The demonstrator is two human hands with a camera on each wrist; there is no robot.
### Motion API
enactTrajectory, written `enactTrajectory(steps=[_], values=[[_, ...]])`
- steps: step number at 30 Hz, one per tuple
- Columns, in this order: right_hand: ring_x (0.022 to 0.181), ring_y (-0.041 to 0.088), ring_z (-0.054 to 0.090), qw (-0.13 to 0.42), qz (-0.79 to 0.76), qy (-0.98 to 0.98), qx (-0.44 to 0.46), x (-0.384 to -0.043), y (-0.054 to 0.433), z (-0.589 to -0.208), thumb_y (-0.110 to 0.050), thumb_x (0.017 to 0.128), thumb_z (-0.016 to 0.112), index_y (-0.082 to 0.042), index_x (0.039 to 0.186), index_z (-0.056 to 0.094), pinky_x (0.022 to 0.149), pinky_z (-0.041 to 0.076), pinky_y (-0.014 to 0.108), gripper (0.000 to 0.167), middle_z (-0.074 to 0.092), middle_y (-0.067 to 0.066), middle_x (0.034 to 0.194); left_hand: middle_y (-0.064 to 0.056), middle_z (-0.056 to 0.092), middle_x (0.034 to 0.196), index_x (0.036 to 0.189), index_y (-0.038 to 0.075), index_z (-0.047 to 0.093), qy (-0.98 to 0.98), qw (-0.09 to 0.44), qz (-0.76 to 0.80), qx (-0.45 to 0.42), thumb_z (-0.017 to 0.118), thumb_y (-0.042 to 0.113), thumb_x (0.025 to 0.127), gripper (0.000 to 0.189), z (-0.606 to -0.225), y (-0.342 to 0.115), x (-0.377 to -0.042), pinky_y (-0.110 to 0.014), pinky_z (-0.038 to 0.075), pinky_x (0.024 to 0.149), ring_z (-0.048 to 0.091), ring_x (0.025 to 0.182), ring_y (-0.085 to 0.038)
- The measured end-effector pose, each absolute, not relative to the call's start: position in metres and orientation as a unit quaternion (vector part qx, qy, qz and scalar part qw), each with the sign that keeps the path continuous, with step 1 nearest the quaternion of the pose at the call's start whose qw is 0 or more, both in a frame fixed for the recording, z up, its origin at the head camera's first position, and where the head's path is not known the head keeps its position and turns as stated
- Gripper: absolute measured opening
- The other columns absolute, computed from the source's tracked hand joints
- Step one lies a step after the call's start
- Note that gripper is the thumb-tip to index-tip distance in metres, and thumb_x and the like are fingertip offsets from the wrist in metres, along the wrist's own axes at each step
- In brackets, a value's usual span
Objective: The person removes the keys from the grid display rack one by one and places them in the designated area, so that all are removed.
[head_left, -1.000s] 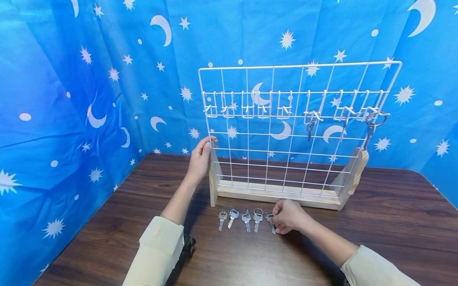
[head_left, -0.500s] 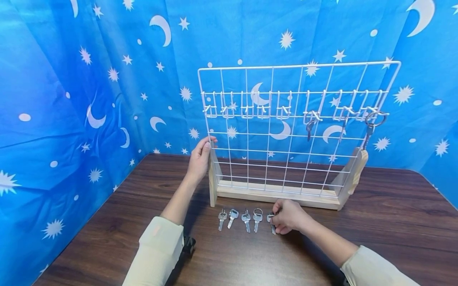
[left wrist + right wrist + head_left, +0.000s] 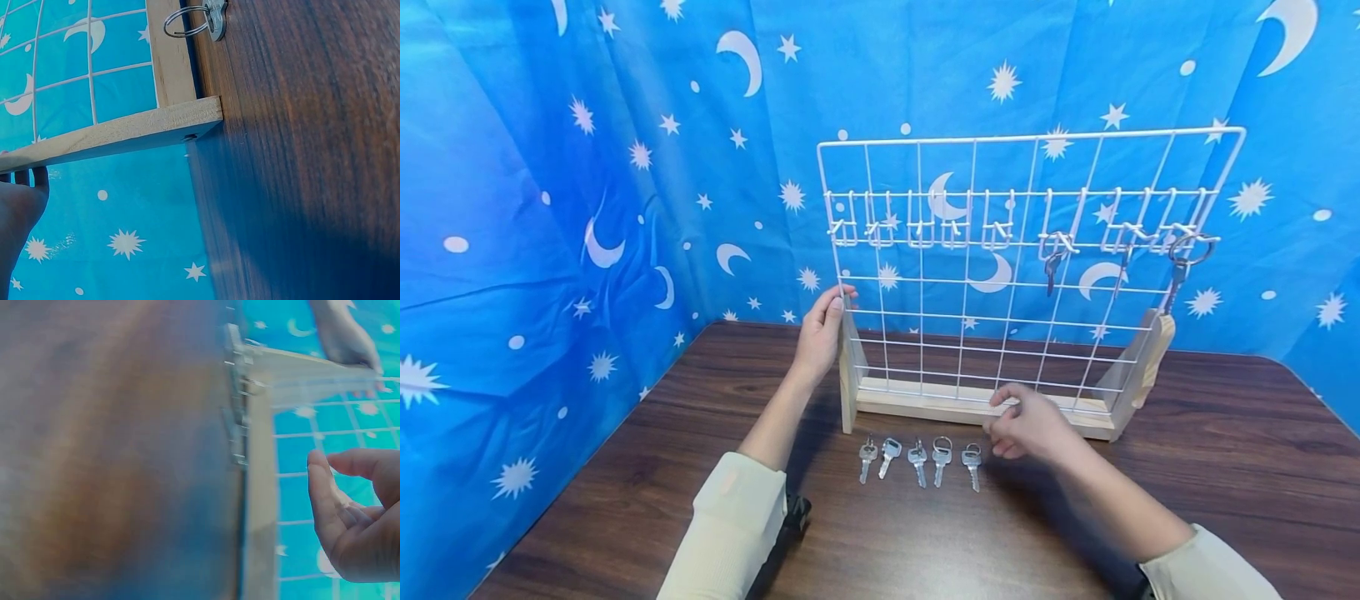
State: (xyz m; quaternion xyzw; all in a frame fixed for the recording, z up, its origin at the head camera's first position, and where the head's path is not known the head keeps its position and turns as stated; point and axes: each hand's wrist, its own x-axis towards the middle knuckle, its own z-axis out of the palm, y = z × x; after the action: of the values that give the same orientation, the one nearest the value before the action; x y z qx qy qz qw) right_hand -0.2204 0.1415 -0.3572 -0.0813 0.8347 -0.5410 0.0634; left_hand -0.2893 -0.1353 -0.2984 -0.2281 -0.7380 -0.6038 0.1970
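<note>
My left hand [image 3: 820, 337] grips the left wooden upright of a white wire-grid key rack [image 3: 981, 408]. In the left wrist view its fingers [image 3: 40, 178] reach around the upright's edge. Above the table, in front of the rack's wooden base, my right hand [image 3: 1030, 425] is slightly blurred and holds nothing. In the right wrist view the right thumb and a finger [image 3: 319, 487] come close at the tips with nothing between them. Just left of that hand lies a key with a ring [image 3: 972, 467]. Several more keys [image 3: 917, 465] lie in a row further left.
White hooks line the grid's upper part. Keys hang on the right-hand hooks, among them a small key [image 3: 1052, 271] and a key on a large ring [image 3: 1180, 271]. A blue cloth [image 3: 625, 167] with moons and stars stands behind the dark wooden table [image 3: 880, 542].
My right hand has let go of the rightmost key on the table and moved up and to the right. The left hand keeps its grip on the rack.
</note>
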Motion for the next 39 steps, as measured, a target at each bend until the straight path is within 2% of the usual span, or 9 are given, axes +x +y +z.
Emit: enactTrajectory(steps=[7,12,15,17,19,22,26,31,39], values=[[0.060,0.018,0.064,-0.093,-0.460,0.877,-0.098,-0.217,0.159,-0.320,-0.006,0.085,0.063,0.007,0.111,0.049,0.054,0.052,0.029,0.032,0.066,0.011,0.073,-0.029,0.050,0.121,0.122,-0.012,0.046,-0.734,0.196,-0.608,-0.231,0.031,0.008,0.102,0.032,-0.299,-0.135,-0.290,-0.044,0.036,0.098,0.049,0.113,-0.037],[0.065,0.022,0.065,-0.290,-0.384,0.870,-0.112,-0.218,0.164,-0.302,-0.007,0.084,0.066,0.003,0.109,0.055,0.053,0.043,0.016,0.030,0.068,0.013,0.082,-0.027,0.051,0.120,0.122,-0.011,0.046,-0.736,0.196,-0.607,-0.227,0.031,0.008,0.102,0.032,-0.299,-0.135,-0.291,-0.042,0.037,0.098,0.049,0.113,-0.036],[0.071,0.027,0.066,-0.401,-0.345,0.839,-0.131,-0.223,0.165,-0.296,-0.003,0.081,0.068,0.004,0.109,0.056,0.060,0.043,0.010,0.031,0.067,0.015,0.087,-0.025,0.052,0.120,0.122,-0.010,0.047,-0.737,0.197,-0.606,-0.226,0.031,0.007,0.101,0.031,-0.302,-0.136,-0.294,-0.042,0.037,0.098,0.050,0.112,-0.036],[0.073,0.029,0.066,-0.445,-0.330,0.821,-0.138,-0.227,0.165,-0.291,-0.002,0.080,0.069,0.004,0.109,0.055,0.065,0.048,0.016,0.033,0.065,0.016,0.091,-0.025,0.052,0.121,0.122,-0.008,0.048,-0.734,0.197,-0.610,-0.227,0.032,0.008,0.101,0.031,-0.307,-0.137,-0.300,-0.042,0.037,0.098,0.050,0.112,-0.035],[0.077,0.030,0.065,-0.466,-0.324,0.812,-0.137,-0.230,0.165,-0.286,-0.002,0.080,0.069,0.004,0.111,0.054,0.070,0.052,0.029,0.035,0.063,0.017,0.094,-0.024,0.053,0.121,0.122,-0.007,0.049,-0.732,0.196,-0.611,-0.228,0.032,0.010,0.102,0.031,-0.312,-0.139,-0.307,-0.042,0.036,0.099,0.050,0.113,-0.034],[0.083,0.033,0.064,-0.472,-0.319,0.812,-0.128,-0.232,0.165,-0.280,-0.003,0.081,0.069,0.005,0.113,0.052,0.073,0.050,0.046,0.037,0.060,0.019,0.100,-0.022,0.053,0.121,0.123,-0.004,0.050,-0.731,0.200,-0.610,-0.230,0.033,0.014,0.102,0.033,-0.319,-0.141,-0.313,-0.041,0.037,0.098,0.051,0.112,-0.032],[0.087,0.034,0.063,-0.470,-0.304,0.821,-0.117,-0.235,0.165,-0.273,-0.006,0.082,0.069,0.005,0.116,0.050,0.075,0.050,0.048,0.040,0.056,0.021,0.104,-0.021,0.054,0.121,0.122,-0.003,0.050,-0.734,0.211,-0.602,-0.234,0.034,0.018,0.102,0.034,-0.321,-0.141,-0.315,-0.042,0.038,0.097,0.052,0.111,-0.030],[0.082,0.033,0.063,-0.471,-0.313,0.819,-0.097,-0.239,0.160,-0.265,-0.009,0.082,0.069,0.006,0.115,0.050,0.072,0.051,0.046,0.041,0.056,0.021,0.099,-0.021,0.054,0.120,0.123,-0.004,0.050,-0.736,0.210,-0.601,-0.231,0.033,0.018,0.102,0.034,-0.321,-0.141,-0.315,-0.041,0.038,0.097,0.052,0.111,-0.029],[0.077,0.032,0.063,-0.464,-0.341,0.814,-0.067,-0.241,0.154,-0.253,-0.015,0.084,0.069,0.008,0.112,0.051,0.069,0.052,0.045,0.041,0.058,0.021,0.090,-0.024,0.052,0.121,0.123,-0.009,0.048,-0.735,0.194,-0.607,-0.232,0.032,0.009,0.102,0.032,-0.303,-0.137,-0.295,-0.042,0.036,0.099,0.050,0.112,-0.035]])
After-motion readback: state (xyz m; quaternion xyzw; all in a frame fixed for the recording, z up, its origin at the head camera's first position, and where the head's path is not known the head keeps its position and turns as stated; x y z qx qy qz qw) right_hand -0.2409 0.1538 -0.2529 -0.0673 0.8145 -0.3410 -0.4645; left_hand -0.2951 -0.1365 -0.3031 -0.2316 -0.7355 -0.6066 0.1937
